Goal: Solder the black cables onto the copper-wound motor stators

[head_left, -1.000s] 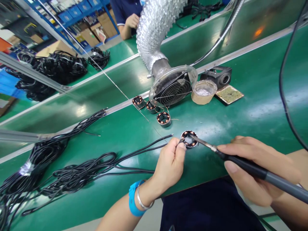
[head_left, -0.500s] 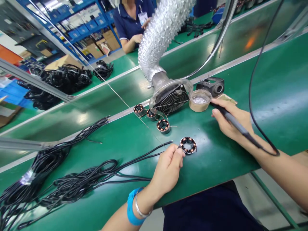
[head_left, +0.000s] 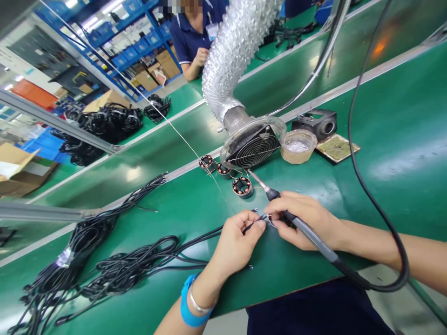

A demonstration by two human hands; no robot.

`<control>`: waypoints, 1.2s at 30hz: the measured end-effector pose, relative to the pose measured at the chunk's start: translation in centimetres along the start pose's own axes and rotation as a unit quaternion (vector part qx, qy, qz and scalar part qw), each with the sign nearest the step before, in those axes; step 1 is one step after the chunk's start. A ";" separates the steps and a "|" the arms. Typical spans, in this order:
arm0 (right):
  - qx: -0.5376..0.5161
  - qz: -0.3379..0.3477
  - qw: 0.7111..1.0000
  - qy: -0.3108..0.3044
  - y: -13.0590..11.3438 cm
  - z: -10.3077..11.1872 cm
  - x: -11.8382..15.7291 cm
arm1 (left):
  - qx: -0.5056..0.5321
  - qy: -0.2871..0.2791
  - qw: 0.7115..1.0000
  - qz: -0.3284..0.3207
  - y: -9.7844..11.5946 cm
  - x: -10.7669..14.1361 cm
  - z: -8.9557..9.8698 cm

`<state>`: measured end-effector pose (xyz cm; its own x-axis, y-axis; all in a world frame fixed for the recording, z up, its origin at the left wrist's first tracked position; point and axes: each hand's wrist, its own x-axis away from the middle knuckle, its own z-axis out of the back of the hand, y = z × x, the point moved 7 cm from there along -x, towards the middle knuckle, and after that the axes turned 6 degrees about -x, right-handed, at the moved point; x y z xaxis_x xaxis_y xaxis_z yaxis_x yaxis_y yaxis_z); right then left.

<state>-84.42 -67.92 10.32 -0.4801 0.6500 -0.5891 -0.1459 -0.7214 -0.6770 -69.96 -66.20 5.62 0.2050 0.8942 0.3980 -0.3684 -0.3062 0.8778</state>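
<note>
My left hand (head_left: 240, 235) pinches the end of a black cable (head_left: 216, 230) above the green bench, a blue band and a silver bangle on its wrist. Close beside it, my right hand (head_left: 303, 218) is closed round a soldering iron (head_left: 312, 235), whose metal tip points up and left toward the fan. A copper-wound ring (head_left: 270, 219) shows at the right fingertips, mostly hidden by them. Another wound ring (head_left: 242, 186) stands on the bench beyond the hands, with two more (head_left: 206, 161) behind it near the fan.
A fan (head_left: 256, 146) hangs on a silver duct (head_left: 228, 60). Right of it are a solder cup (head_left: 298, 145), a sponge tray (head_left: 337, 148) and an iron stand (head_left: 316, 123). Cable bundles (head_left: 132, 265) lie left. A person (head_left: 192, 44) sits across the bench.
My right hand has moved left and down from the solder cup to the ring beside my left hand, still with the iron. The ring is now mostly covered by fingers.
</note>
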 end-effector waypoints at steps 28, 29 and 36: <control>-0.018 0.014 0.999 -0.037 0.0 0.0 -1.4 | 0.069 0.063 0.996 0.007 -0.3 -0.5 0.6; -0.020 0.011 0.999 -0.043 0.0 -0.2 -1.4 | 0.058 0.058 0.997 0.000 0.0 -0.4 0.6; -0.063 -0.085 0.994 -0.034 0.7 -0.7 -0.1 | -0.129 0.098 0.984 -0.076 1.3 1.1 0.6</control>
<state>-83.85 -68.33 9.60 -0.5164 0.7394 -0.4321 -0.1231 -0.5634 -0.8170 -69.68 -65.84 7.36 0.1065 0.9766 0.1867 -0.5699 -0.0939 0.8163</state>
